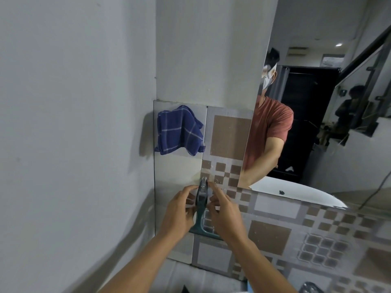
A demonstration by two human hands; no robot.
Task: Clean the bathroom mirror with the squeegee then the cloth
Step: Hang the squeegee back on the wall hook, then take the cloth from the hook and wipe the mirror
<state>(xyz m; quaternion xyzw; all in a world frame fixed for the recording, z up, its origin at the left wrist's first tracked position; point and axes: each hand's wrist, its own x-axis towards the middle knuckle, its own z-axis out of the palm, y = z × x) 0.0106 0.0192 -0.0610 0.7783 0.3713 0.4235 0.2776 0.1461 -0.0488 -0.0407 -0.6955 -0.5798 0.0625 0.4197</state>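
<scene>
Reaching up to the tiled wall (230,134), you have both hands on the green squeegee (201,210), which hangs handle-up against the tiles below the mirror's left corner. Your left hand (179,210) closes its grip on the handle from the left; your right hand (226,214) pinches it from the right. A blue checked cloth (179,130) hangs on the wall above, beside the mirror (317,102).

Ahead of you stands a plain white wall (74,102), meeting a tiled wall (230,136) patterned in grey with brown squares (large and small). A white basin (296,192) curves along the tiles' upper edge.
</scene>
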